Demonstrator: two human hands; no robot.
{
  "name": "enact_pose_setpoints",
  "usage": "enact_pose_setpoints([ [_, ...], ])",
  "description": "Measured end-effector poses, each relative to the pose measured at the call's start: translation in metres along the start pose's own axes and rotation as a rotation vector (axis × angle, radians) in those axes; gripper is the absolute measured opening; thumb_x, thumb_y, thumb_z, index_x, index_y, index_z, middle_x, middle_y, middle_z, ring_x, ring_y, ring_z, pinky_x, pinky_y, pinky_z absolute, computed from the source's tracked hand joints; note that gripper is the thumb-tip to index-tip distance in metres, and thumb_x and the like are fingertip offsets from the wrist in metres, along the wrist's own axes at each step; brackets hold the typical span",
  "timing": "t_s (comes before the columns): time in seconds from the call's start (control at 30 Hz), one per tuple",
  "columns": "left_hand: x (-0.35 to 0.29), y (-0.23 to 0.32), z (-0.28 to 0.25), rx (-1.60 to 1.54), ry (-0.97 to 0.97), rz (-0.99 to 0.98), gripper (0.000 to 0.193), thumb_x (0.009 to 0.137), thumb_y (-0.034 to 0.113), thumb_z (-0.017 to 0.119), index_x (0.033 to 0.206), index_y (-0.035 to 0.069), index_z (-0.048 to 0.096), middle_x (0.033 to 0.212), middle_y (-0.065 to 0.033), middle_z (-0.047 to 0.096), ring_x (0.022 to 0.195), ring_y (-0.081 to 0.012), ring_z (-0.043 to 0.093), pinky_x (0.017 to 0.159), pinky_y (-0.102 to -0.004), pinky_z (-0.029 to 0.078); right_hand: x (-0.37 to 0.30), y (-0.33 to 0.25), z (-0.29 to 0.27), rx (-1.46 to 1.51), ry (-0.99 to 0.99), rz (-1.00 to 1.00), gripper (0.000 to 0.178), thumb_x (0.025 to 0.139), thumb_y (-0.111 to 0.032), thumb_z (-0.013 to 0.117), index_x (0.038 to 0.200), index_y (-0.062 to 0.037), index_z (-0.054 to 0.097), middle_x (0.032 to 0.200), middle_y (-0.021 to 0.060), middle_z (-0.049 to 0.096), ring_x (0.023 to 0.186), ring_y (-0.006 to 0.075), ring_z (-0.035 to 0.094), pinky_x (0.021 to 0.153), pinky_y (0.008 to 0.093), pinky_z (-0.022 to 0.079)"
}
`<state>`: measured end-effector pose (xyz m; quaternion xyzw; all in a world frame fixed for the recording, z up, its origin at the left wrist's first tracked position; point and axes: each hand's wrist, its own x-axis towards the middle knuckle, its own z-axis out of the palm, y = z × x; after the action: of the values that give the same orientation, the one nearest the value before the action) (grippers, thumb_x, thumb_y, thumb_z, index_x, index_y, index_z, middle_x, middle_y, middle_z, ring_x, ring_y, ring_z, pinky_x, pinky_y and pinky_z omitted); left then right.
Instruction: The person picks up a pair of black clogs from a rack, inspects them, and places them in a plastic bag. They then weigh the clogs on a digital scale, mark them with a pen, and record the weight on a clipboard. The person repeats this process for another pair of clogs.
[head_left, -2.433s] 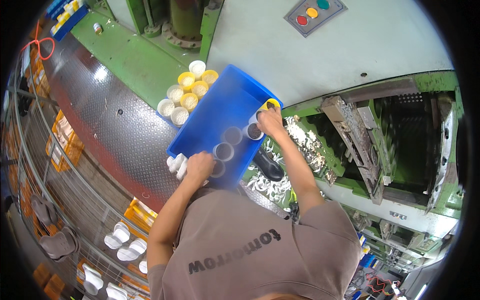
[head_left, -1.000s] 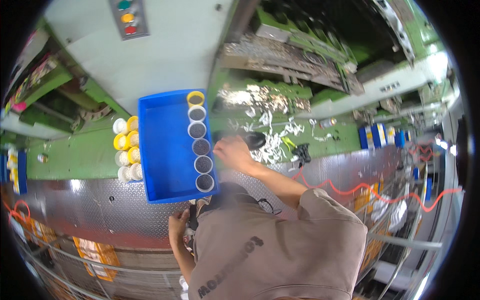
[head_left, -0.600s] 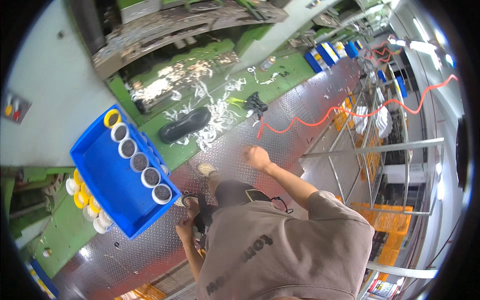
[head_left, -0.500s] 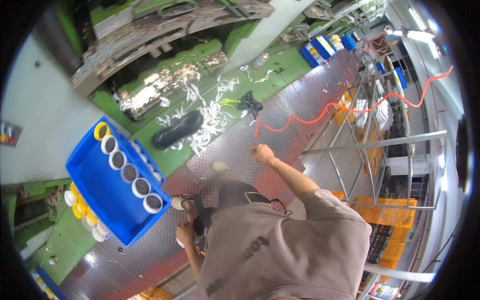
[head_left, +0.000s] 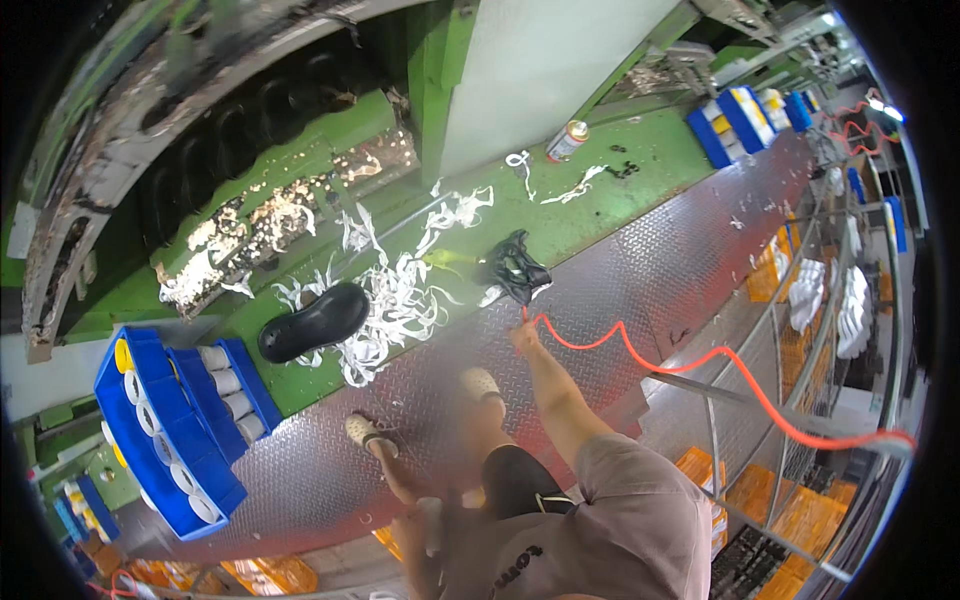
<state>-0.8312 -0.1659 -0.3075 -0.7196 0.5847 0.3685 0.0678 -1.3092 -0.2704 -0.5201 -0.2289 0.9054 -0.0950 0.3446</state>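
Note:
My right hand point(head_left: 524, 337) reaches forward to a red hose point(head_left: 624, 340), its fingertips at or just below the hose end; whether they grip it I cannot tell. That hose end meets a crumpled black bundle point(head_left: 517, 268) lying on the green machine ledge. Beside the bundle is a yellow-green nozzle-like piece point(head_left: 450, 260). My left hand point(head_left: 425, 522) hangs low near my body, smeared by motion, its fingers unreadable. Left of the bundle, a black shoe-shaped piece point(head_left: 314, 322) rests at the edge of a heap of white trimmed strips point(head_left: 400, 305).
Blue bins point(head_left: 165, 440) with white and yellow round containers stand at the left. A spray can point(head_left: 567, 141) stands on the green ledge point(head_left: 640, 165). Metal racks point(head_left: 712, 440) with orange crates point(head_left: 795, 520) flank the right. The patterned metal floor point(head_left: 640, 260) runs between.
The view has shifted as I moved, with the ledge now closer. My right arm has stretched forward, bringing the hand to the hose end. The blue bins now sit further left.

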Motion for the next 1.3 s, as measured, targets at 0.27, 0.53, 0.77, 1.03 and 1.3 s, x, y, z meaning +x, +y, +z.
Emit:
enact_pose_setpoints([
  [0.27,-0.038,0.099,-0.035,-0.133,0.058,0.134,0.019,0.074,0.013,0.078,0.09,0.003,0.073,0.08,-0.016,0.072,0.073,-0.0281,0.072,0.066,-0.039,0.055,-0.058,-0.123,-0.158,1.334,-0.533,0.317,0.019,0.101,-0.018,0.044,0.103,-0.0066,0.059,0.067,-0.0025,0.042,0.054,0.013,0.039,0.053,0.0311,0.038],
  [0.53,0.017,0.21,-0.042,-0.766,-0.063,0.198,0.03,0.094,0.029,0.068,0.098,0.0,0.072,0.09,-0.0087,0.074,0.082,-0.0176,0.068,0.075,-0.03,0.052,-0.2,-0.164,-0.264,0.813,-0.753,-0.216,0.022,0.102,-0.024,0.046,0.105,-0.0054,0.059,0.064,-0.0036,0.045,0.052,0.0131,0.044,0.049,0.0295,0.037],
  [0.77,-0.011,0.326,-0.108,-1.46,-0.867,-0.102,0.04,0.1,0.038,0.056,0.123,0.007,0.066,0.087,-0.0016,0.066,0.08,-0.0116,0.062,0.065,-0.0247,0.05,-0.377,-0.132,-0.278,-0.046,-0.696,-0.987,0.033,0.103,-0.031,0.047,0.115,-0.0012,0.057,0.1,0.0204,0.065,0.092,0.0364,0.064,0.08,0.0459,0.049],
  [1.03,-0.077,0.267,-0.104,-1.011,-0.468,0.682,0.021,0.103,0.021,0.048,0.105,0.003,0.057,0.076,-0.0076,0.059,0.064,-0.0191,0.057,0.058,-0.0327,0.045,-0.305,-0.13,-0.279,0.217,-0.721,-0.587,0.063,0.105,-0.052,0.038,0.134,0.0007,0.055,0.125,0.0209,0.063,0.114,0.0291,0.062,0.1,0.0433,0.049],
  [1.3,-0.122,0.264,-0.17,-0.331,-0.273,0.897,0.028,0.1,0.025,0.048,0.109,-0.001,0.056,0.087,-0.0223,0.067,0.086,-0.0414,0.065,0.076,-0.0527,0.048,-0.411,-0.267,-0.271,0.618,-0.867,-0.763,0.064,0.103,-0.05,0.042,0.145,-0.0016,0.04,0.132,0.0165,0.055,0.114,0.0228,0.058,0.081,0.0374,0.057],
])
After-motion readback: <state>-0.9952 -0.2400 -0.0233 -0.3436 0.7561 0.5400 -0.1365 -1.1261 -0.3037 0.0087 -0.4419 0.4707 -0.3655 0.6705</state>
